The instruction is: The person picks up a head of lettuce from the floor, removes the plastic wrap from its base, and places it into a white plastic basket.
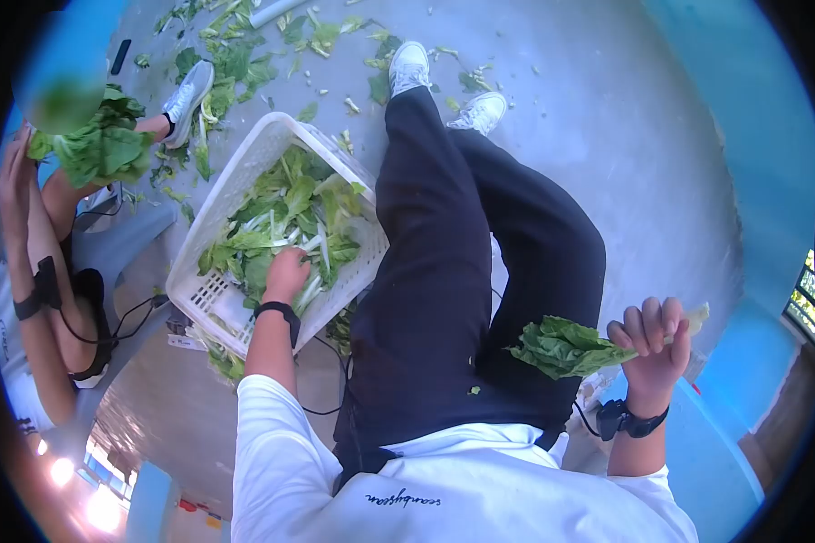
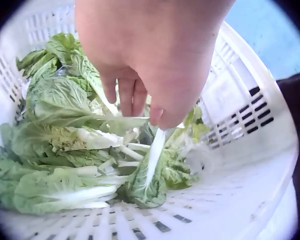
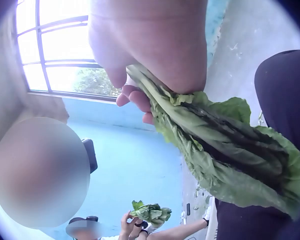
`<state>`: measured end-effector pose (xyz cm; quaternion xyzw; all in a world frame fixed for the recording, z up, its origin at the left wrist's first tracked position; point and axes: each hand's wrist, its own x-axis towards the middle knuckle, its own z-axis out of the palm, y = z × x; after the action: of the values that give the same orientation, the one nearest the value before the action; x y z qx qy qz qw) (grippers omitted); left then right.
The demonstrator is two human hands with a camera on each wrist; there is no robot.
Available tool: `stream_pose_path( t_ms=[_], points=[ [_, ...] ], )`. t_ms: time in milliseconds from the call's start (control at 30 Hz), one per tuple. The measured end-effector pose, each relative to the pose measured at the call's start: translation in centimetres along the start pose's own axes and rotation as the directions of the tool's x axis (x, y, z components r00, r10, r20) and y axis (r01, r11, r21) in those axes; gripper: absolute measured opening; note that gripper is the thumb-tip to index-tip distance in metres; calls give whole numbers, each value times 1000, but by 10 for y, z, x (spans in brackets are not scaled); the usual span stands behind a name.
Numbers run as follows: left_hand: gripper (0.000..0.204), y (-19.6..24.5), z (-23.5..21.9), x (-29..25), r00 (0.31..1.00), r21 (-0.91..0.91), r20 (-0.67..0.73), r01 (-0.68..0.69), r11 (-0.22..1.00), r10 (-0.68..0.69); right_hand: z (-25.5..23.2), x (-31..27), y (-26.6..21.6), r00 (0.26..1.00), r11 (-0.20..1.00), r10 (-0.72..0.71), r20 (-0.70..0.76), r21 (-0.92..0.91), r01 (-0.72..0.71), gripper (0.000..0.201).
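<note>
In the head view, my left hand (image 1: 287, 274) reaches into a white plastic basket (image 1: 190, 262) of loose green leaves. Its thumb and fingers pinch a pale-stemmed cabbage leaf (image 2: 97, 120) in the left wrist view, above other leaves (image 2: 65, 192). Off to the right, my raised right hand (image 1: 654, 339) grips a leafy cabbage (image 1: 570, 347) by its pale stem end, fingers curled round it. The right wrist view shows this cabbage (image 3: 215, 145) with its wide leaves spreading away from the palm.
Another person's hand (image 1: 16, 172) holds a leafy cabbage (image 1: 109, 145) at the left. Scattered leaf scraps (image 1: 235, 63) cover the floor by that person's shoe (image 1: 190, 101). My dark-trousered legs (image 1: 435, 253) stretch beside the basket. A barred window (image 3: 60, 50) is at the wall.
</note>
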<state>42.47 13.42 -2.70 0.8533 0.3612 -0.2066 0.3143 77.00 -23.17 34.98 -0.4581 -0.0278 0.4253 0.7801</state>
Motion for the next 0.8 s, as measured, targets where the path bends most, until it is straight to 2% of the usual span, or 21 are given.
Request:
stream_pose_path(
  t_ms=[100, 133, 233, 267, 367, 400, 500, 567, 633, 667, 700, 767, 800],
  points=[
    [25, 10, -14, -29, 987, -203, -105, 97, 974, -120, 8, -16, 4, 1000, 1000, 5, 3, 15, -5, 26],
    [25, 25, -27, -37, 971, -269, -76, 198, 942, -226, 10, -21, 6, 1000, 1000, 1, 18, 19, -1, 25],
    [22, 34, -29, -55, 944, -387, -318, -44, 921, -89, 21, -39, 7, 999, 1000, 22, 35, -16, -21, 24],
    [17, 39, -31, -63, 955, -515, -263, -21, 857, -134, 25, -47, 9, 1000, 1000, 23, 20, -5, -22, 20],
    [18, 92, -68, -99, 972, -786, -198, -79, 614, -129, 38, -68, 14, 1000, 997, 31, -3, -72, -32, 20],
    [20, 110, -79, -113, 969, -778, -235, -142, 612, -74, 40, -74, 18, 999, 998, 44, -10, -44, -44, 27],
    [23, 187, -126, -173, 917, -698, -377, -374, 611, 131, 60, -84, 28, 986, 972, 138, -90, -177, -153, 34],
    [29, 240, -150, -215, 899, -732, -380, -437, 523, 219, 69, -89, 38, 979, 948, 197, -54, -246, -204, 43],
    [35, 275, -152, -250, 869, -685, -389, -495, 534, 305, 81, -94, 50, 980, 925, 198, -6, -329, -188, 45],
    [34, 289, -153, -264, 813, -633, -432, -581, 512, 389, 85, -99, 60, 982, 927, 189, -4, -329, -180, 44],
    [31, 301, -155, -275, 753, -497, -474, -657, 567, 456, 88, -103, 67, 983, 929, 181, -2, -329, -171, 43],
    [28, 315, -156, -293, 672, -369, -459, -739, 564, 581, 98, -107, 68, 984, 922, 175, 36, -356, -152, 38],
    [31, 315, -152, -297, 627, -384, -446, -778, 497, 638, 94, -111, 72, 987, 933, 158, 21, -330, -142, 28]
  ],
)
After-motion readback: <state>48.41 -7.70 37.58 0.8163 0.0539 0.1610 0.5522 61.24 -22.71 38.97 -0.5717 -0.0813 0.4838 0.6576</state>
